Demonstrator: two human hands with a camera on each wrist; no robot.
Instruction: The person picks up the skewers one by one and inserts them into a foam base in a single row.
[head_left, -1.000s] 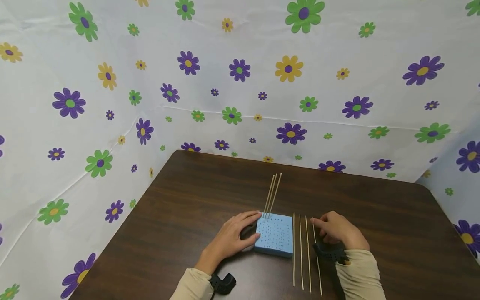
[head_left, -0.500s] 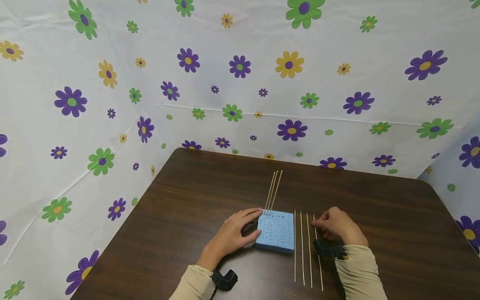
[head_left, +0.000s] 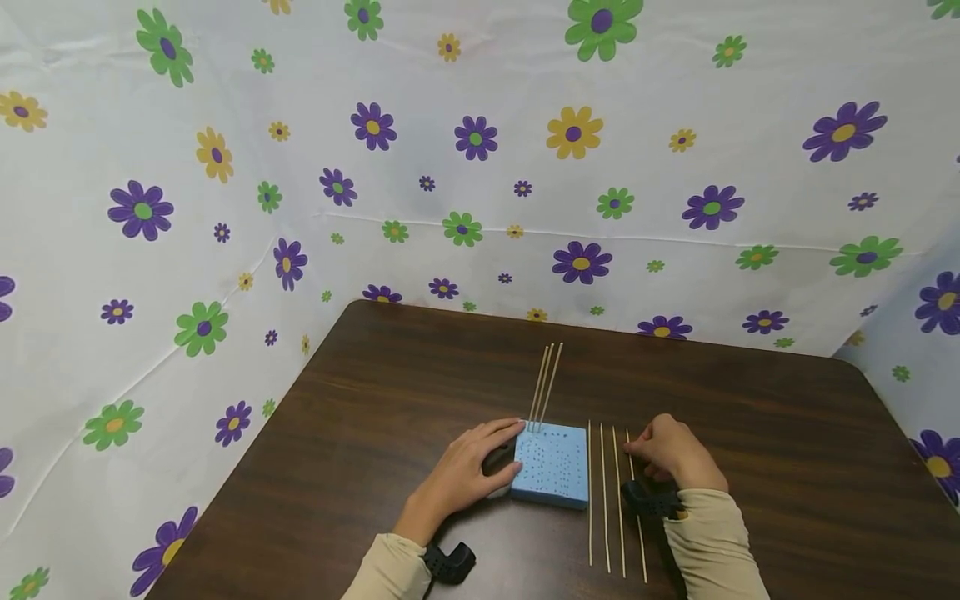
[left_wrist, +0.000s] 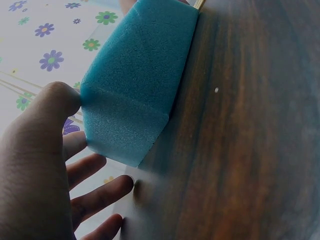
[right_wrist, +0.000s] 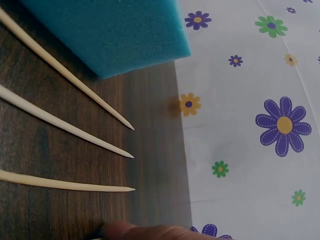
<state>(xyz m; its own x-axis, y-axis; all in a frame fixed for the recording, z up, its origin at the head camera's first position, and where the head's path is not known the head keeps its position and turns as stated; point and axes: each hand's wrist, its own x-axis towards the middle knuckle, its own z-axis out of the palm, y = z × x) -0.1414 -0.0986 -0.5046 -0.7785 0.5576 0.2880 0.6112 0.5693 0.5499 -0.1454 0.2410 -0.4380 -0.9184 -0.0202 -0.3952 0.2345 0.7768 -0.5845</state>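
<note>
A light blue foam block [head_left: 551,467] lies on the table with three bamboo skewers [head_left: 543,387] standing in its far left corner, leaning slightly. My left hand [head_left: 467,467] rests against the block's left side, thumb and index finger touching its edge, the other fingers spread in the left wrist view. Right of the block, several loose skewers [right_wrist: 65,185] lie side by side, pointed ends away from me. My right hand [head_left: 678,454] pinches the rightmost skewer [head_left: 641,542] near its far tip, and that skewer still lies along the table. In the right wrist view only a blurred finger [right_wrist: 150,233] shows.
The dark wood table [head_left: 360,467] runs back to a white cloth wall [head_left: 420,75] with printed flowers. Small holes dot the top of the block. A black wrist camera [head_left: 450,563] sits by the left sleeve.
The right fingertips have drawn slightly back toward me and come together at the rightmost skewer's far end. The left hand and the block keep their place.
</note>
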